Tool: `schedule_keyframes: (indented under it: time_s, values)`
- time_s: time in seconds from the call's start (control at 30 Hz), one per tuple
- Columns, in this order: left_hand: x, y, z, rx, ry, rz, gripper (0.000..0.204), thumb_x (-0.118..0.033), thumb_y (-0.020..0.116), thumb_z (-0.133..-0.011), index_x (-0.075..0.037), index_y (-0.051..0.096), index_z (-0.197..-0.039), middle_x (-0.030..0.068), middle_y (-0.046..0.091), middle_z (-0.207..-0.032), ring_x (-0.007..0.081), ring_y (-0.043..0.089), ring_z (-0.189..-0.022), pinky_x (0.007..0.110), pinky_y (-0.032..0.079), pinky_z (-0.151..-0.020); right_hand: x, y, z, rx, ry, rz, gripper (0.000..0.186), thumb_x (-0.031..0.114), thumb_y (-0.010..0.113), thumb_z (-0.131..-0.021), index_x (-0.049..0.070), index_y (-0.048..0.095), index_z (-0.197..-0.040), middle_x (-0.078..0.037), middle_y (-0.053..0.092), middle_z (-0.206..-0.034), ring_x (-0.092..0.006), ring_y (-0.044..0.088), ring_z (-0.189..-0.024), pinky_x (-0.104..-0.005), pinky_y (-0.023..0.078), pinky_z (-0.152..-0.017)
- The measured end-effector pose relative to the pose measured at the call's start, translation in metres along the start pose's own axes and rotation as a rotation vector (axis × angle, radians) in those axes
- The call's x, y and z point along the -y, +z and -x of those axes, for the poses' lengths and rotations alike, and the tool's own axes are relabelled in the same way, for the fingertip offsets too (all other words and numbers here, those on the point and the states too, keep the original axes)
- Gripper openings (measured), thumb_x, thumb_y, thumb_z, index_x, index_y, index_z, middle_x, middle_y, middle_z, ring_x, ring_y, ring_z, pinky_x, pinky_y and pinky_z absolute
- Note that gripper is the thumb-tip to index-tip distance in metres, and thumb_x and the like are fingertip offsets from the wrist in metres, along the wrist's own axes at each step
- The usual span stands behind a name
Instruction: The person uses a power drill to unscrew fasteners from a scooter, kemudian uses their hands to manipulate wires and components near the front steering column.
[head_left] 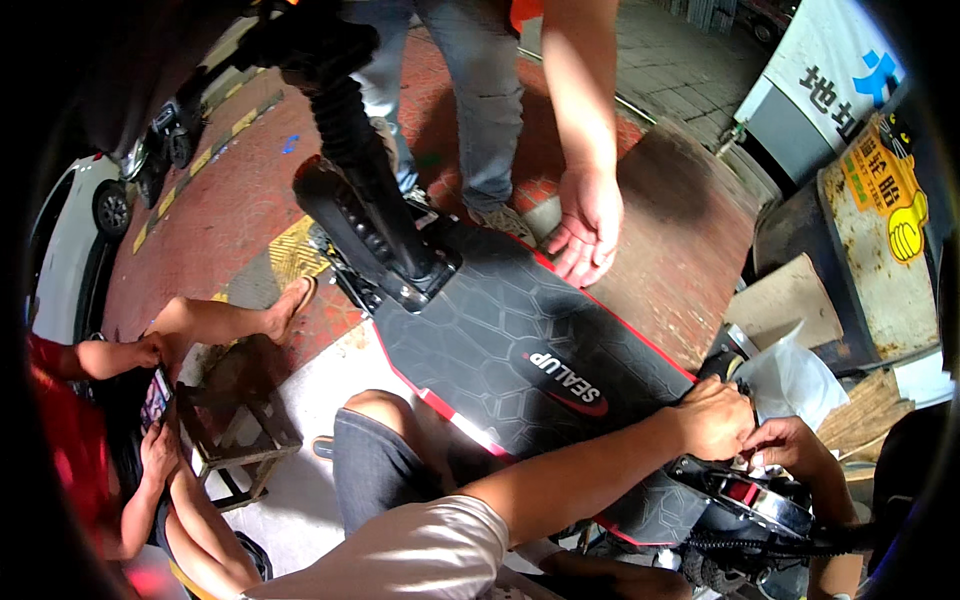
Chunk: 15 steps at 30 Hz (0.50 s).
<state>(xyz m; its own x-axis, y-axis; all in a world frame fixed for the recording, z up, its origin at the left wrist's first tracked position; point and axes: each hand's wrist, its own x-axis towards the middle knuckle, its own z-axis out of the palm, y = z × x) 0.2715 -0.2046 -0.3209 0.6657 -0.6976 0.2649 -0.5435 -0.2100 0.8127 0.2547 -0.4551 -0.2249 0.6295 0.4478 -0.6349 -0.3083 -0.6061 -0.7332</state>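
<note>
A black electric scooter with a red-edged deck [480, 330] spans the middle, its patterned mat facing up. My left hand [712, 418] reaches over the deck's right end, fingers curled down and closed at the scooter's rear. Right beside it, my right hand [785, 445] has its fingers pinched together, with something small and pale at their tips. What either hand grips is too small or hidden to name. Just below them sits the rear wheel assembly [765, 500], with a red part and dark cables.
Across the deck, another person's open hand [590, 225] hangs by its far edge, near a wooden board [690, 220]. At left, a seated person holds a phone [157, 400] beside a wooden stool [240, 440]. A clear plastic bag [795, 380] and cardboard [785, 300] lie at right.
</note>
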Motion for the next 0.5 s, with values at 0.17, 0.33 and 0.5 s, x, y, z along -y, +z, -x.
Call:
schedule_keyframes:
  time_s: [0.17,0.33,0.5]
  values:
    - [0.005,0.005,0.0,-0.032,-0.01,-0.042,0.012,-0.026,0.07,-0.08,-0.016,0.078,-0.077,0.0109,0.073,-0.094,0.0341,0.067,-0.104,0.051,0.047,-0.09,-0.003,0.004,-0.007,-0.099,-0.022,0.018,0.016,0.004,0.084,-0.088,-0.002,0.079,-0.102,-0.011,0.081,-0.099,-0.0167,0.075,-0.09,-0.0327,0.059,-0.083]
    - [0.001,0.001,-0.001,-0.004,0.028,-0.066,0.014,-0.029,0.073,-0.084,-0.015,0.076,-0.086,0.0069,0.07,-0.099,0.0313,0.064,-0.108,0.05,0.044,-0.093,0.003,-0.002,-0.006,-0.099,-0.176,0.259,0.017,0.006,0.085,-0.088,-0.002,0.078,-0.101,-0.012,0.081,-0.094,-0.0154,0.075,-0.089,-0.0313,0.059,-0.081]
    - [-0.002,0.0,-0.003,-0.076,0.1,-0.062,0.015,-0.025,0.073,-0.082,-0.01,0.074,-0.085,0.0076,0.073,-0.094,0.0338,0.067,-0.1,0.051,0.051,-0.086,0.012,0.007,-0.003,-0.117,-0.102,0.069,0.01,0.001,0.083,-0.091,0.0,0.074,-0.094,-0.005,0.076,-0.091,-0.009,0.069,-0.083,-0.0281,0.056,-0.074]
